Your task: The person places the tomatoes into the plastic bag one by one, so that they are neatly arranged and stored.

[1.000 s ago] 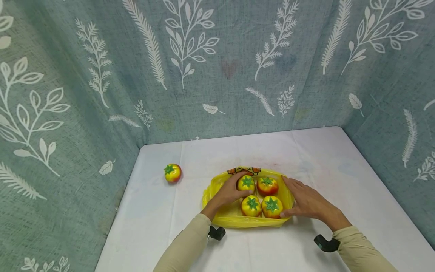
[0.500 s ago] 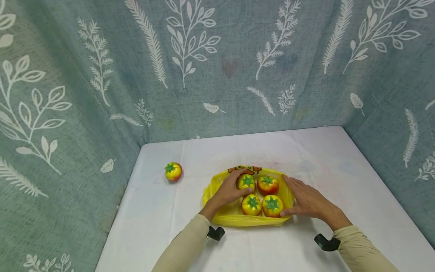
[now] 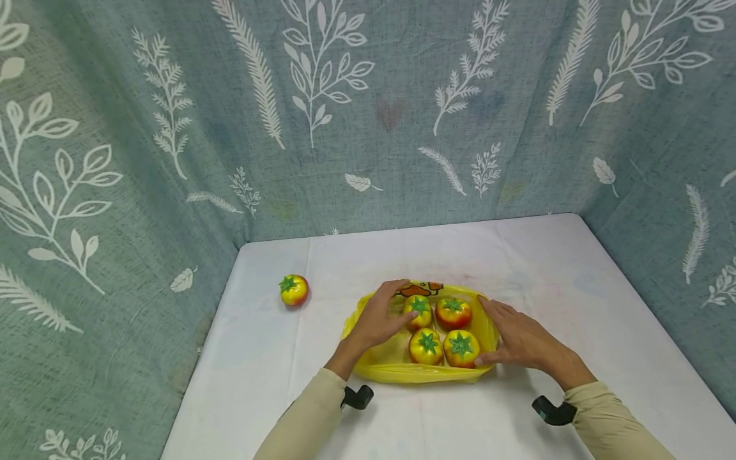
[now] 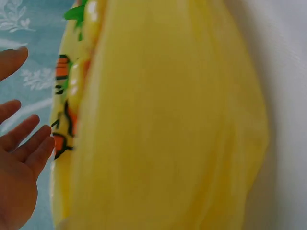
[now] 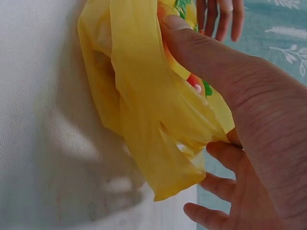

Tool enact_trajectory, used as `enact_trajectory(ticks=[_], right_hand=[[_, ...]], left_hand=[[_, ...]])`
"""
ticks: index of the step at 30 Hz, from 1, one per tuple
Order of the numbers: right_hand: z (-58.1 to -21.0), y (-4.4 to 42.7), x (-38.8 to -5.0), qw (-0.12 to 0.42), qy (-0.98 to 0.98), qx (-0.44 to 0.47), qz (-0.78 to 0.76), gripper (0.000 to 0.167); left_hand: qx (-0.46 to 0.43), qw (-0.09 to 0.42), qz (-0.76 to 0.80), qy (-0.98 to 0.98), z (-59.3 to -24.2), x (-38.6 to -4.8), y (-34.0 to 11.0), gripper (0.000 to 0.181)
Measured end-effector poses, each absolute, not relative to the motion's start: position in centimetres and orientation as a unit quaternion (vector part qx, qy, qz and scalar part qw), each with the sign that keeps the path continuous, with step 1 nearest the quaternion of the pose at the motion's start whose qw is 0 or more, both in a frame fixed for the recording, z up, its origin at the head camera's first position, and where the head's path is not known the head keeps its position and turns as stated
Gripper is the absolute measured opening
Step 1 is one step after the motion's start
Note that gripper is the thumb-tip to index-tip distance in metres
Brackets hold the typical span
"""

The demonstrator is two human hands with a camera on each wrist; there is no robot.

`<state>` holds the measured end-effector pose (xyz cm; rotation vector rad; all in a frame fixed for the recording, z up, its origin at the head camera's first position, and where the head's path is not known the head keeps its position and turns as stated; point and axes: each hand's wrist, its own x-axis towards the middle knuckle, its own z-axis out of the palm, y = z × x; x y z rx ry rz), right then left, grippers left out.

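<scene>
A yellow plastic bag (image 3: 420, 375) lies on the table with its mouth spread upward. Grouped inside are several yellow-red toy tomatoes (image 3: 460, 345) with green leaf tops. My left hand (image 3: 376, 319) reaches over the bag's left side, fingers extended at the back rim and thumb beside the back-left toy tomato (image 3: 422, 305). The left wrist view shows that hand (image 4: 19, 167) with its fingers spread and holding nothing. At the bag's right end, my right hand (image 3: 526, 342) holds the rim between thumb and fingers. In the right wrist view, its thumb (image 5: 196, 48) lies over the bag's edge.
A single toy tomato (image 3: 294, 291) sits apart on the white-covered table (image 3: 253, 358), left of the bag. A teal curtain (image 3: 368, 128) with white leaf prints rises behind the table and along both sides.
My left hand has let go of the back-left toy tomato and shifted slightly left, its fingers straighter. My right hand and the bag stay in place.
</scene>
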<state>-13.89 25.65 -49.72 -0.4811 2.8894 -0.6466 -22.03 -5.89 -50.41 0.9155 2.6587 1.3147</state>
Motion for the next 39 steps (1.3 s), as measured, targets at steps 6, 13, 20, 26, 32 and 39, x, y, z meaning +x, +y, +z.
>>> enact_trajectory(ticks=[6, 13, 20, 26, 32, 39], right_hand=[[-49.6, 25.7, -13.8, 0.072, 0.961, -0.156, -0.216, 0.129], [-49.7, 25.7, -14.0, 0.078, 0.961, -0.153, -0.216, 0.130], [-49.8, 25.8, -14.2, 0.089, 0.960, -0.152, -0.217, 0.130], [-49.9, 25.8, -14.2, 0.086, 0.960, -0.153, -0.217, 0.130], [-49.8, 25.8, -14.2, 0.088, 0.961, -0.152, -0.214, 0.130], [-49.8, 25.8, -14.2, 0.086, 0.961, -0.154, -0.215, 0.129]], left_hand=[[0.291, -0.044, 0.429, 0.854, -49.7, -22.1, -7.4, 0.060], [0.281, -0.090, 0.439, 0.849, -49.4, -22.0, -9.6, 0.056], [0.261, -0.096, 0.454, 0.847, -49.1, -21.6, -11.2, 0.059], [0.232, -0.100, 0.451, 0.856, -48.7, -21.3, -12.8, 0.066], [0.186, -0.105, 0.462, 0.861, -48.2, -21.1, -14.2, 0.071], [0.152, -0.130, 0.473, 0.858, -47.4, -21.1, -16.1, 0.077]])
